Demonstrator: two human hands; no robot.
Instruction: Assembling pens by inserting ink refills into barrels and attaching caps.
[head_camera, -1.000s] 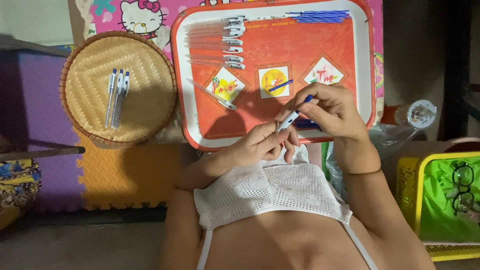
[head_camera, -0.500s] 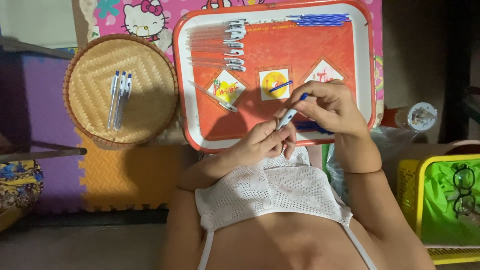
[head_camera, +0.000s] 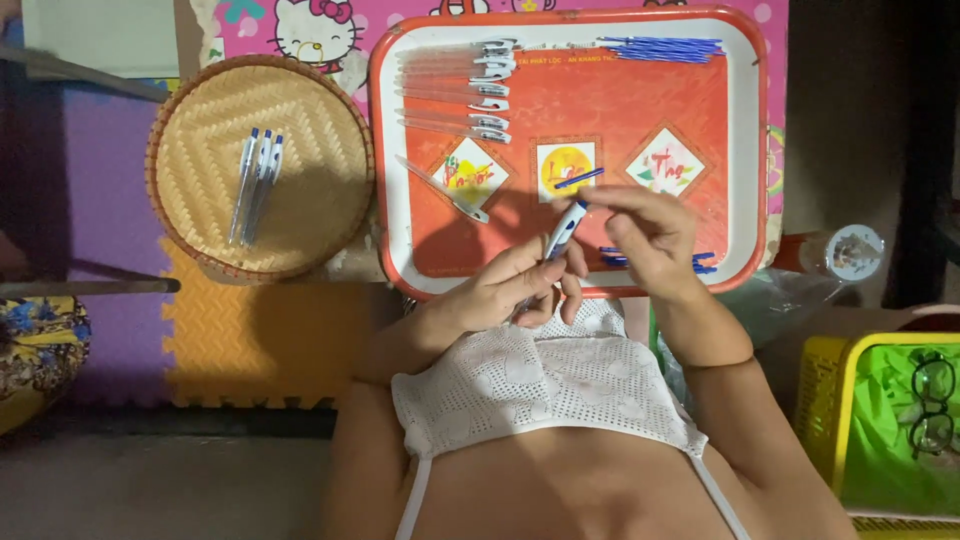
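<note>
Over the near edge of the red tray (head_camera: 745, 150), the left hand (head_camera: 500, 295) has its fingers closed round a white-and-blue pen (head_camera: 562, 232). The right hand (head_camera: 645, 235) pinches at the pen's upper tip, seemingly gripping it. Finished pens (head_camera: 255, 185) lie in the woven basket (head_camera: 200, 230) left of the tray.

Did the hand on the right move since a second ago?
Yes. The right hand has shifted a little leftward along the red tray, its fingertips now meeting the pen tip below the middle yellow picture.
</note>
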